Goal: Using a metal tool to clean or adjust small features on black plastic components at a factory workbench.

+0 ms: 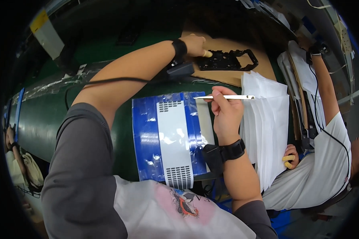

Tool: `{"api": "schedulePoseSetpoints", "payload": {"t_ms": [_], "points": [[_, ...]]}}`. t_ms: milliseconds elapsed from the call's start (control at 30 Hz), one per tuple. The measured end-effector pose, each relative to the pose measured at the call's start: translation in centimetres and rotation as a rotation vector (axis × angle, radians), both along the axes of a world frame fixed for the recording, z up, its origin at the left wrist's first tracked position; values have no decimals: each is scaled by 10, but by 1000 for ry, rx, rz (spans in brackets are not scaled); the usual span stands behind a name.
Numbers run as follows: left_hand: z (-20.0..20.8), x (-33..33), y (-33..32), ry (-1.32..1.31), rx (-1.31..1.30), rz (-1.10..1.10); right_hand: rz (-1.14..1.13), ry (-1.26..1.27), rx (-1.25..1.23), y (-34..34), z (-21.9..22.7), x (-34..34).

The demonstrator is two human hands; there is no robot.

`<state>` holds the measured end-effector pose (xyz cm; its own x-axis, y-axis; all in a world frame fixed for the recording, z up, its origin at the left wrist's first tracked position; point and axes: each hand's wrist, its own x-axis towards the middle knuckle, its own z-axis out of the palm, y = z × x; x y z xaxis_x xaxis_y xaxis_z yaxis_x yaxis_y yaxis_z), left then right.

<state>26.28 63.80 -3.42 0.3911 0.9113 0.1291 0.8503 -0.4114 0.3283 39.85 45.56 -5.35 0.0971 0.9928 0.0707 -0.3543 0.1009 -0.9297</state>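
My left hand reaches far across the bench, fingers curled at the left end of a black plastic frame. A pale finger cot covers one fingertip there, and part of the grip is hidden. The frame has a large opening at its right side and lies on a brown cardboard sheet. Held in my right hand is a pair of white tweezers, tips pointing left. Below the tips, a white backing sheet with rows of small black pieces lies over a blue tape-wrapped board.
White foam sheets stand in a stack right of my right hand. Beyond them a co-worker sits, one hand close to the sheets. The green bench top extends left. A black cable crosses my left arm.
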Motion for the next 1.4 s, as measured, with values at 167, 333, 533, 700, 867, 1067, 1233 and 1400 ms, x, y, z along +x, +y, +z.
{"api": "schedulePoseSetpoints", "payload": {"t_ms": [167, 333, 533, 700, 867, 1067, 1233, 1400], "points": [[-24, 9, 9, 101, 160, -116, 118, -17, 12, -8, -4, -8], [6, -25, 4, -372, -466, -217, 226, -137, -30, -17, 7, -18], [3, -114, -62, -1049, -799, 45, 257, -161, -90, -2, 6, -32], [38, -143, -169, -1718, -666, -97, 255, -179, -84, -4, -5, -36], [31, -142, -219, -1792, -377, -21, 222, -254, -73, -9, -7, -39], [11, -128, -230, -1891, -338, 126, 230, -256, -66, -8, -11, -42], [1, -114, -235, -1900, -557, 255, 255, -209, -51, -6, -7, -42], [-6, -107, -237, -1902, -608, 341, 255, -126, -103, -6, 1, -36]]}}
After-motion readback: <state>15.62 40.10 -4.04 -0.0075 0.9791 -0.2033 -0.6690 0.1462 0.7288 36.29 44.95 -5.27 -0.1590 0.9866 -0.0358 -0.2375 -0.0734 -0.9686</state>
